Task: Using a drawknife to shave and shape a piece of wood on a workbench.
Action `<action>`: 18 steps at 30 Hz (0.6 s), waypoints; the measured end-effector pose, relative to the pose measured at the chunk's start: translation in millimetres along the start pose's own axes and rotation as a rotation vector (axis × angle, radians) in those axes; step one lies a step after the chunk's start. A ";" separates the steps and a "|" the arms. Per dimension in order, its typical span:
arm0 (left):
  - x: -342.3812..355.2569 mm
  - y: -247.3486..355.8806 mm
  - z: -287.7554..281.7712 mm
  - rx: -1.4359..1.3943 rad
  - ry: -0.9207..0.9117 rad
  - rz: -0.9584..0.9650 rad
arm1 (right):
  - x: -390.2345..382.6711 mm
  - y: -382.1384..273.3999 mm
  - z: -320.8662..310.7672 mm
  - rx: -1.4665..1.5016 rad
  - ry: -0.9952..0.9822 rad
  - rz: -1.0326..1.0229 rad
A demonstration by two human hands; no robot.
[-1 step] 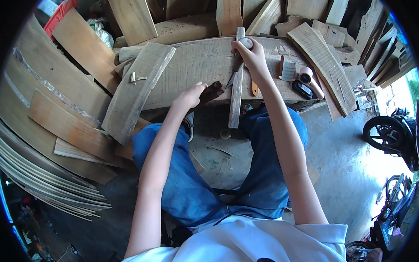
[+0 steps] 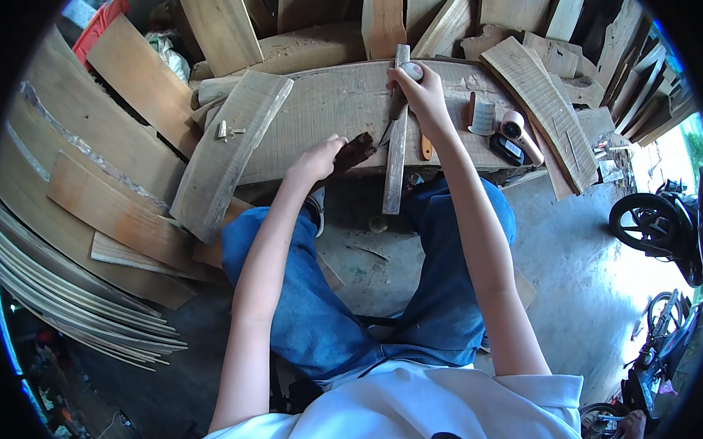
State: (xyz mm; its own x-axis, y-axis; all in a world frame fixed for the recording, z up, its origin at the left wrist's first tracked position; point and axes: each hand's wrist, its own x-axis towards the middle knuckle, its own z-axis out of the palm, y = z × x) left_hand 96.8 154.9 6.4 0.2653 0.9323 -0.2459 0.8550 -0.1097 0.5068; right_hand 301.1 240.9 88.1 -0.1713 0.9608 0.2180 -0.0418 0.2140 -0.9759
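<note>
My left hand [image 2: 316, 160] is closed around a dark brown, rough-ended piece of wood [image 2: 357, 152] at the near edge of the thick wooden slab [image 2: 324, 96]. In my right hand [image 2: 425, 97] is a carving tool [image 2: 396, 111] with a dark handle, a pale rounded butt and a thin pointed metal blade. Its tip points down toward the end of the dark wood; whether they touch I cannot tell. Beside the tool, a long narrow wooden strip [image 2: 396, 168] lies across the slab and juts over its near edge.
Right of my hand lie an orange-handled tool [image 2: 427, 148], a brush or comb-like tool [image 2: 482, 117], a black device [image 2: 507, 149] and a pink cylindrical object [image 2: 514, 125]. Boards [image 2: 233, 146] lean at the left, another board [image 2: 537, 112] at the right. A motorbike wheel [image 2: 644, 223] stands far right.
</note>
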 end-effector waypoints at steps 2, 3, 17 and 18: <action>-4.3 -14.7 -5.8 0.014 0.103 0.074 | -0.5 -2.2 9.1 0.011 -0.011 0.035; 0.7 -11.2 -10.3 0.020 0.207 0.178 | 2.8 -0.4 2.5 -0.001 -0.001 0.043; -24.6 40.4 -84.3 0.236 1.006 0.214 | 2.5 1.7 3.4 -0.012 0.034 0.042; -19.4 50.0 -81.2 0.227 0.984 0.237 | 3.4 3.1 -2.6 -0.005 0.042 0.034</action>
State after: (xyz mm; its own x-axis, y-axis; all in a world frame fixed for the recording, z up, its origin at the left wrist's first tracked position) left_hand 98.2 159.3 103.6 0.0436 0.7366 0.6750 0.9192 -0.2943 0.2618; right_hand 302.9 245.3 85.7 -0.1315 0.9740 0.1842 -0.0313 0.1817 -0.9829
